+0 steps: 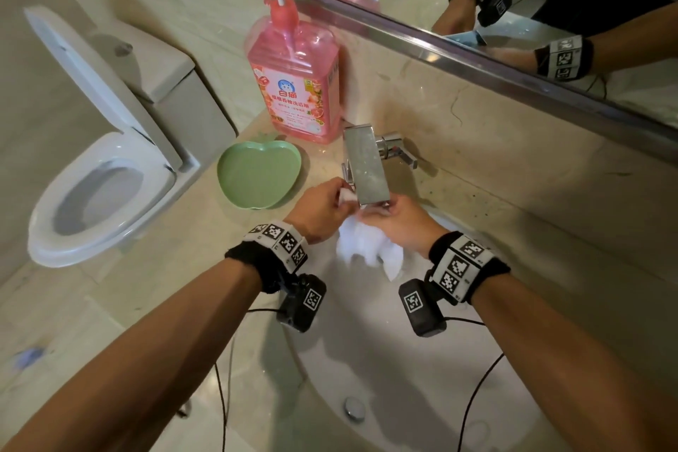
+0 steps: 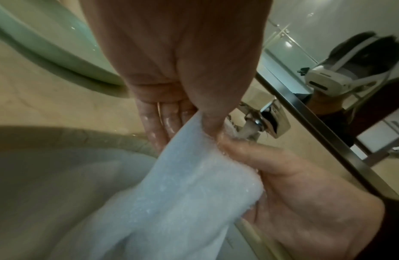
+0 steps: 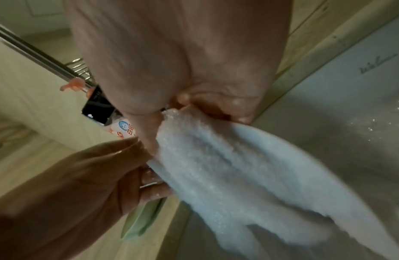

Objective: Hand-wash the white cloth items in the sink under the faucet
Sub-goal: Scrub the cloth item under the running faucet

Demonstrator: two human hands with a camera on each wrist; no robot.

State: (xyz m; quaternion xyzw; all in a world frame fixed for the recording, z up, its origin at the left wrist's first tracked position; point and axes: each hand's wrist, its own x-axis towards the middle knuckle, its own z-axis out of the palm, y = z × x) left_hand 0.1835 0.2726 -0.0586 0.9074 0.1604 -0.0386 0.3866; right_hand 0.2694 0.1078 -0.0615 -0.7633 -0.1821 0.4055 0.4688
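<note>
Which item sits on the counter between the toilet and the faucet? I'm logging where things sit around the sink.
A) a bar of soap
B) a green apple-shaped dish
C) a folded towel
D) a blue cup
B: the head view shows a green apple-shaped dish on the counter left of the faucet, just in front of the pink detergent bottle.

Pink pump bottle behind the faucet has a label w/ a blue cat logo over "白猫", smaller lines below too blurry to read; same logo & "白猫" show in right-wrist view; sink wall carries a script mark, illegible.
</note>
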